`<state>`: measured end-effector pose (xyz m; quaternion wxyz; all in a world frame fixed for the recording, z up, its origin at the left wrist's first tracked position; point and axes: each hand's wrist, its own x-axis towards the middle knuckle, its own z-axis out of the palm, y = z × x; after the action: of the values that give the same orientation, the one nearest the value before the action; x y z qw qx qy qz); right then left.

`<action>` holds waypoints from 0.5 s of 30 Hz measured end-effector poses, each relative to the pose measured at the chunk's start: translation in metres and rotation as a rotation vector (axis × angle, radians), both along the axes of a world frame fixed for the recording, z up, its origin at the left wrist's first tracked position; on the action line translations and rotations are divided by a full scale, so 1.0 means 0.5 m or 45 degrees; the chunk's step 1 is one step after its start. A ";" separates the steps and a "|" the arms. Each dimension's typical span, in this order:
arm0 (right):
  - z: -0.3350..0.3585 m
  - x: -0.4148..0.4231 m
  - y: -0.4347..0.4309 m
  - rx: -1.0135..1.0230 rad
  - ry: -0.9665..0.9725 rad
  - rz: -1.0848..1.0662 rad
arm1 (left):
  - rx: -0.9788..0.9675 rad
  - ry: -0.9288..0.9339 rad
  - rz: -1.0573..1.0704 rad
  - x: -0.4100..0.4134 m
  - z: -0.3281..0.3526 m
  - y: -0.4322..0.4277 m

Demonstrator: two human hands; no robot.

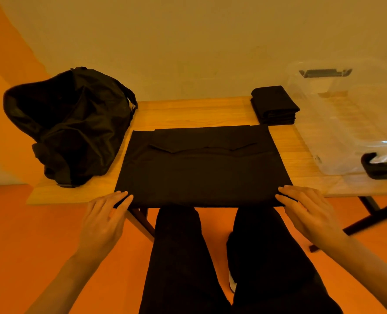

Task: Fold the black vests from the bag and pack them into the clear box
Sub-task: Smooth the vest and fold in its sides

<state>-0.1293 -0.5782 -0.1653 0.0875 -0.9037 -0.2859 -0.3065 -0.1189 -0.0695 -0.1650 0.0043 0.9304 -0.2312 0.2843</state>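
- At the near edge of the bench [188, 114], the near left corner of the black vest [201, 168] is pinched by the left hand [107, 214]; the grip is narrow, and a strip of cloth shows between thumb and fingers [123, 199].
- The near right corner of the same vest is held in the same way by the right hand [310, 211], its grip closed on the hem.
- The black vest is spread flat in the middle of the bench, with its hem at the near edge and pocket flaps across its far half.
- The black bag [70, 125] is slumped at the left end, just beside the vest.
- A stack of folded vests [274, 105] is set by the far edge, right of the middle.
- The right end is taken up by the clear box [351, 123], which has dark latches [382, 168].
- The person's legs [210, 257], in dark trousers, are seen below the near edge.
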 end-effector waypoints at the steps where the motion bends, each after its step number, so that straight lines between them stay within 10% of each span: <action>1: 0.003 -0.002 -0.002 0.013 -0.016 0.021 | -0.006 -0.001 0.013 -0.002 -0.002 0.007; 15: -0.009 0.000 -0.027 0.040 0.058 0.059 | -0.035 -0.033 0.022 0.005 -0.013 0.013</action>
<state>-0.1292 -0.5919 -0.1697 0.1152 -0.9020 -0.2999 -0.2883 -0.1165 -0.0628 -0.1717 0.0118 0.9285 -0.2193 0.2994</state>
